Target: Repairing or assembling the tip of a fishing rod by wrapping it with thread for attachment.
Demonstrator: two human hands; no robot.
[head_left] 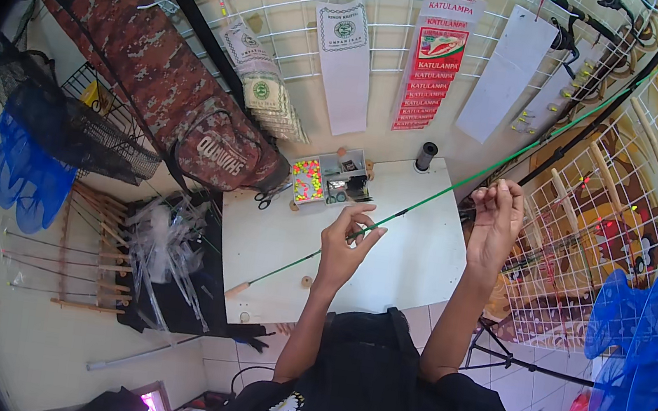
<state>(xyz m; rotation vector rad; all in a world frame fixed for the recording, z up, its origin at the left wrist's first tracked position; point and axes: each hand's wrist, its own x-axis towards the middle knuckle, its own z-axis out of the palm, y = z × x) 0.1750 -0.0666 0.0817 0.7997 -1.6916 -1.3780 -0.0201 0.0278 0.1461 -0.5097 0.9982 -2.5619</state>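
Note:
A slim green fishing rod slants over the white table, from a pale tan piece at its lower left to the upper right. My left hand is closed around the rod's thinner part, with thumb and fingers curled at it. Right of the rod, my right hand is raised with its palm turned toward me. Its fingertips are bent together in a pinch; anything between them is too fine to make out. Near the left hand, a small round tan piece lies on the table.
On the white table stand a compartment box with bright beads, scissors and a dark spool. A camouflage rod bag leans at left. Wire racks with blue nets stand at right; packets hang behind.

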